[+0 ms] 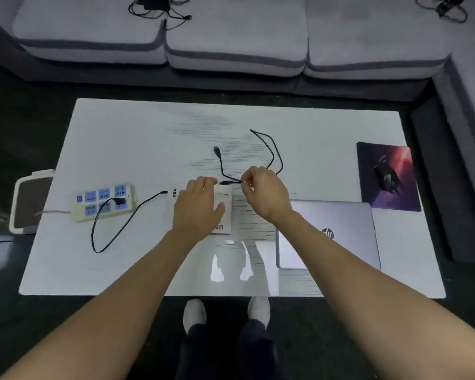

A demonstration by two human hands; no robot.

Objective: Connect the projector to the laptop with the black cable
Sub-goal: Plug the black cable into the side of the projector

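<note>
Your left hand (199,207) lies flat and open on top of the white projector (225,212) at the table's centre, pinning it down. Your right hand (263,192) is pinched shut on the black cable (274,154) just behind one plug (225,182), which points toward 9 o'clock and sits just beside the projector's far edge. The cable loops away toward 12 o'clock, and its other plug (216,150) lies free on the table (121,138) at about 11 o'clock from your right hand. The closed laptop (332,237) waits at 4 o'clock from the projector.

Keep your left palm pressing so the projector does not slide. Hold the plug close to its tip, line it up square with the port, and push straight in; the port itself is hidden from here, so feel for it, not force. Leave slack in the loop for the laptop end.
</note>
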